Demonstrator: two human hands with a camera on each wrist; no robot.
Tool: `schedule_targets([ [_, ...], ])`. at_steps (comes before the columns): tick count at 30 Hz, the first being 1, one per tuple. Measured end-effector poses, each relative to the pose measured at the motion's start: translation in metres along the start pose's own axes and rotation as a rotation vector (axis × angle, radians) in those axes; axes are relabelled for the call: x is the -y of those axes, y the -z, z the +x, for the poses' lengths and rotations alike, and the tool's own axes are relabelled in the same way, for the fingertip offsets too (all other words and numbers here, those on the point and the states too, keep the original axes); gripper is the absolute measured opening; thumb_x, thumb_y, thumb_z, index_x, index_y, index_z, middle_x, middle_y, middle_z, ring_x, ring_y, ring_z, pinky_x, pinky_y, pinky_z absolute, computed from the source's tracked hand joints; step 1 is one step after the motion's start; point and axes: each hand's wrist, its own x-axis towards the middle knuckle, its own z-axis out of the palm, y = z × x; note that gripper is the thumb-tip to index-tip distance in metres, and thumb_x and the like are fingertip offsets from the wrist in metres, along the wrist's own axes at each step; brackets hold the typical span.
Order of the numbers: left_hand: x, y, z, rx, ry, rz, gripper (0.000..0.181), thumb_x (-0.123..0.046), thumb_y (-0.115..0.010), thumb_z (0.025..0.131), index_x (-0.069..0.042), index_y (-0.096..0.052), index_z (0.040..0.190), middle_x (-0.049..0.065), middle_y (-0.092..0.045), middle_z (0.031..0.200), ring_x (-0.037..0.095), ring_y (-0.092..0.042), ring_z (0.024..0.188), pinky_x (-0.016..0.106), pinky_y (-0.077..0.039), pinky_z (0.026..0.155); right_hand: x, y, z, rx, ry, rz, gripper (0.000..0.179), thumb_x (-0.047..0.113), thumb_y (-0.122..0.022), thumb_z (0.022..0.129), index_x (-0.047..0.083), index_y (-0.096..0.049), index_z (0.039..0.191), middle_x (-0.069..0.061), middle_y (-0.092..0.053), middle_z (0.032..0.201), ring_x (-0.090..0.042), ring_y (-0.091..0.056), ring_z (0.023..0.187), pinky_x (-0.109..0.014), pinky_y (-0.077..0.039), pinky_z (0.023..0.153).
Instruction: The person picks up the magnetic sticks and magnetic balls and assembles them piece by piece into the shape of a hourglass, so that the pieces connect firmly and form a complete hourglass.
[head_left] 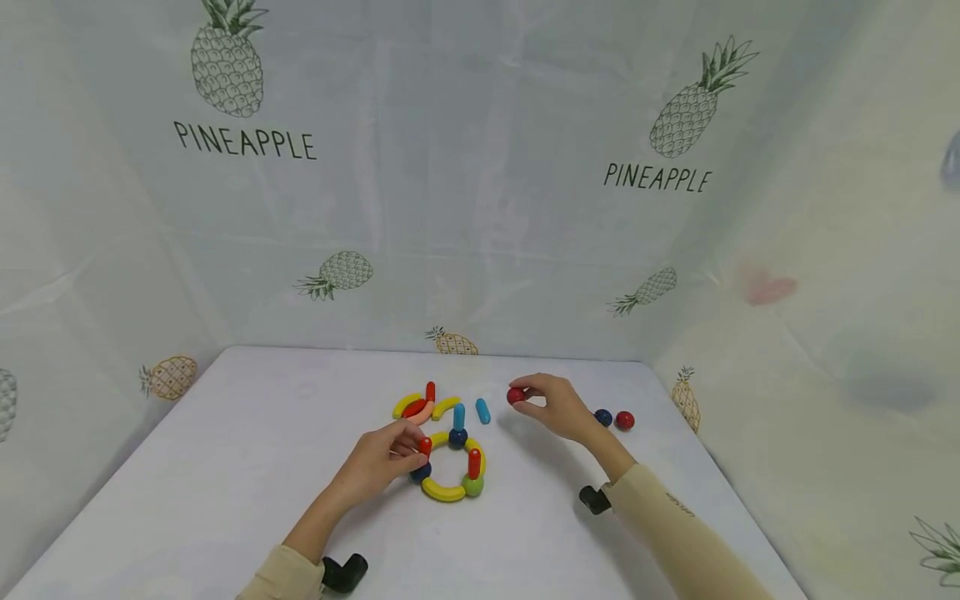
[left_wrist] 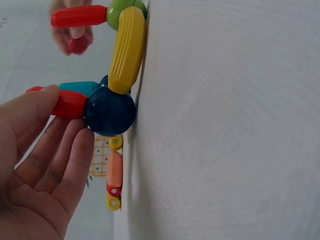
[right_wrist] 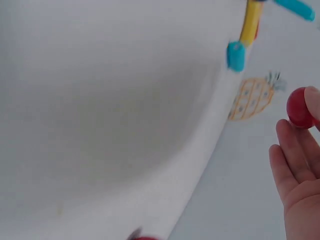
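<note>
A ring of yellow curved rods (head_left: 444, 493) and balls lies on the table. At its left, thumb and fingers of my left hand (head_left: 381, 460) pinch an upright red rod (left_wrist: 70, 104) joined to a dark blue ball (left_wrist: 111, 111). Another red rod (head_left: 474, 463) stands on the ring's green ball (head_left: 473, 485). A light blue rod (head_left: 459, 416) rises from the far dark blue ball (head_left: 458, 437). Raised over the table, right of the ring, my right hand (head_left: 555, 406) holds a red ball (head_left: 515, 396) between thumb and fingertips.
Behind the ring lie loose pieces: yellow curved rods (head_left: 446, 407), a salmon curved rod (head_left: 422, 414) and red ones. A short light blue rod (head_left: 483, 411) lies beside them. Past my right wrist sit a dark blue ball (head_left: 603, 417) and a red ball (head_left: 625, 420). A pineapple-print curtain (head_left: 465, 208) hangs behind.
</note>
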Motion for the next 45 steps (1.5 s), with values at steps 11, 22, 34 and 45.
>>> schedule_targets([
  [11,0.001,0.001,-0.001,-0.007,-0.011,0.007,0.026,-0.017,-0.084,0.093,-0.020,-0.068,0.113,-0.006,-0.071,0.101,0.013,-0.066,0.095,0.025,-0.061,0.085,0.048,-0.033,0.022,0.042,0.093,0.169,0.041,0.013,-0.076,0.100,0.013,-0.068,0.140,-0.004,-0.072,0.132,-0.020,-0.072,0.115,-0.050,-0.057,0.102],
  [22,0.001,0.003,-0.001,-0.008,-0.020,-0.006,0.026,-0.018,-0.084,0.094,-0.020,-0.068,0.114,-0.006,-0.071,0.101,0.013,-0.066,0.095,0.024,-0.060,0.084,0.058,-0.047,0.030,0.088,0.101,0.173,0.042,0.017,-0.075,0.101,0.012,-0.066,0.142,-0.001,-0.072,0.135,-0.013,-0.072,0.115,-0.041,-0.056,0.105],
  [34,-0.001,0.003,0.000,-0.031,-0.014,0.002,0.025,-0.019,-0.081,0.096,-0.021,-0.069,0.117,-0.007,-0.072,0.104,0.014,-0.066,0.100,0.030,-0.062,0.087,0.056,-0.050,0.021,0.105,0.105,0.233,0.042,0.020,-0.074,0.102,0.016,-0.063,0.141,0.000,-0.072,0.131,-0.013,-0.073,0.110,-0.029,-0.058,0.099],
  [45,-0.002,0.005,0.001,-0.018,-0.047,-0.004,0.025,-0.018,-0.080,0.097,-0.022,-0.068,0.118,-0.007,-0.073,0.105,0.015,-0.068,0.102,0.030,-0.062,0.086,0.062,-0.055,0.015,0.110,0.103,0.313,0.034,0.021,-0.078,0.099,0.019,-0.068,0.131,0.007,-0.074,0.121,-0.009,-0.072,0.108,-0.040,-0.059,0.100],
])
